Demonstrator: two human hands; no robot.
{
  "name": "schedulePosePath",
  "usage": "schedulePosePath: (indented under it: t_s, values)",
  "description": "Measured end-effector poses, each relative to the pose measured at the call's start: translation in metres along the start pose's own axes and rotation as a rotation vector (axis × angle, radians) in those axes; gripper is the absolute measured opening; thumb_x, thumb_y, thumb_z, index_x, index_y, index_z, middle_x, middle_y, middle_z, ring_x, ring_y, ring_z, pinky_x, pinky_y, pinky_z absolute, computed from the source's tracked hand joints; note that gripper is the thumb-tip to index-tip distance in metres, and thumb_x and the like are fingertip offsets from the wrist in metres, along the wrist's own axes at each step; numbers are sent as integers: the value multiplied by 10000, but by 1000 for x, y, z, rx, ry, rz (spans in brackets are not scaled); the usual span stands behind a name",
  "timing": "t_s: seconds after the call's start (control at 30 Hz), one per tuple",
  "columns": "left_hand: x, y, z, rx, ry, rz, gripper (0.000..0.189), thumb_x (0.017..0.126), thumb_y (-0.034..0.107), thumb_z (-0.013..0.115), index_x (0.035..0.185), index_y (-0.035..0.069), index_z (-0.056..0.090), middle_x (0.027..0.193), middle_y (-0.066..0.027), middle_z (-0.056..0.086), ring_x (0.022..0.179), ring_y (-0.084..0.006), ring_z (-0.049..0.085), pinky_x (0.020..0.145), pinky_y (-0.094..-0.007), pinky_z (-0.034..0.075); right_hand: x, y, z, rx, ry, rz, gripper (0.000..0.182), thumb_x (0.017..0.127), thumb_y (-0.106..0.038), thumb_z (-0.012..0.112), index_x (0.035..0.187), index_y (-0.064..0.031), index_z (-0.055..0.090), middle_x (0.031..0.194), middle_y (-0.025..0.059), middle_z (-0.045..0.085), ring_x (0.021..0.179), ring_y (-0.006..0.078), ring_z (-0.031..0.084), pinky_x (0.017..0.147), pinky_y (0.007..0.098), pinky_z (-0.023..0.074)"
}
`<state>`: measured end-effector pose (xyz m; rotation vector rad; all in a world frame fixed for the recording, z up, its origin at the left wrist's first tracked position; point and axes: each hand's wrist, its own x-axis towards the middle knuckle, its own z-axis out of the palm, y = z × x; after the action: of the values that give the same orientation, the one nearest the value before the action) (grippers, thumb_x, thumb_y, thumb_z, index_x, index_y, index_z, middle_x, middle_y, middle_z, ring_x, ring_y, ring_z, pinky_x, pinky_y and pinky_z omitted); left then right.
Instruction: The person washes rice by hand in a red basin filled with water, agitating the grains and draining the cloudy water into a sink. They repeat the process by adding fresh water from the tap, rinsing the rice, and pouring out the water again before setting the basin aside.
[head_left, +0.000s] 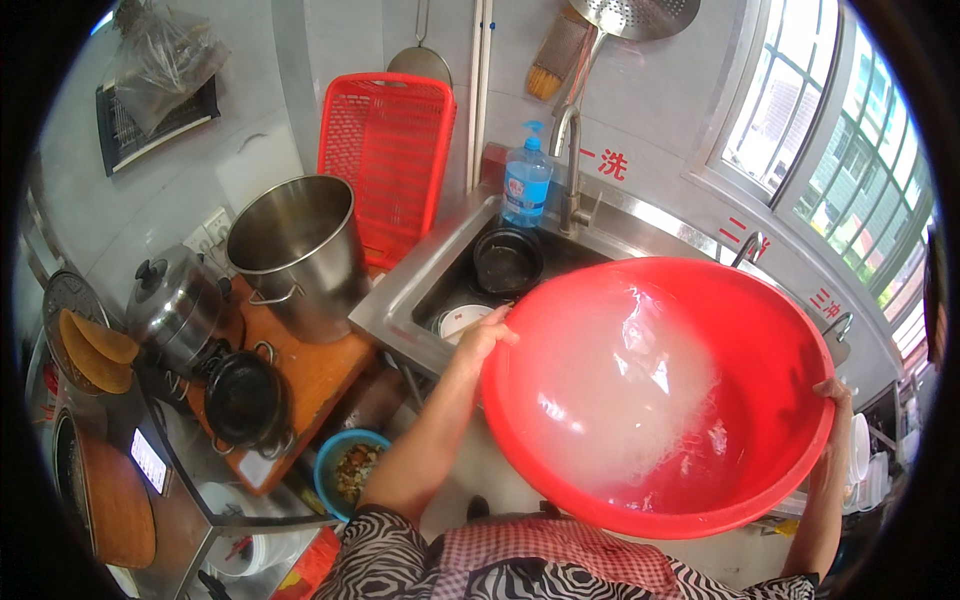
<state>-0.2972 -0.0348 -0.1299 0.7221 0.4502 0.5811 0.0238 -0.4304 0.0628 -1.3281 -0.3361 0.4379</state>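
A large red plastic basin (750, 450) holds cloudy water and a pale mass of thin strands, whose kind I cannot tell. My left hand (486, 337) grips the basin's left rim, close to the sink's front edge. On the far right rim, my right hand (836, 391) has hold of the other side. Behind and partly under the basin is a stainless steel sink (397, 315), with a black pan (508, 260) and a white bowl (463, 321) inside. A blue pump bottle (526, 184) stands at the sink's back beside the faucet (574, 172).
Left of the sink, a wooden table (319, 367) carries a tall steel pot (300, 255), a lidded pot (176, 300) and a black pan (244, 397). A blue bucket (324, 480) of food scraps sits below. A red plastic basket (386, 165) leans against the wall.
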Motion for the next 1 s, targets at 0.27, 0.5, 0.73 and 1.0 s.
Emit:
schedulePosePath:
  t_s: [0.27,0.5,0.73,1.0]
  values:
    - [15,-3,-16,38,82,-35,803,747,-71,521,1475,5,193,1482,-163,313,1243,-257,488,996,-355,443,-21,-26,63,14,-50,155,391,651,-107,538,1024,2,586,903,104,639,722,224,640,669,369,587]
    - [11,0,-11,4,84,0,781,745,-63,517,1471,29,244,1437,-164,387,1217,-253,509,982,-353,451,-23,-31,75,32,-113,209,410,674,-105,528,1059,30,574,926,147,654,711,264,663,640,399,603]
    - [12,2,-12,-36,109,-43,789,755,-67,502,1483,80,236,1432,-181,391,1152,-279,557,952,-380,477,-16,-34,70,-24,-145,198,477,707,-104,501,1163,31,534,1014,174,647,790,278,676,663,423,611]
    - [25,-6,-31,-38,111,-33,815,764,-35,536,1493,99,197,1327,-221,481,1045,-277,603,847,-387,521,-23,-37,98,-22,-119,181,451,679,-135,546,1093,43,567,923,146,656,733,257,668,645,385,606]
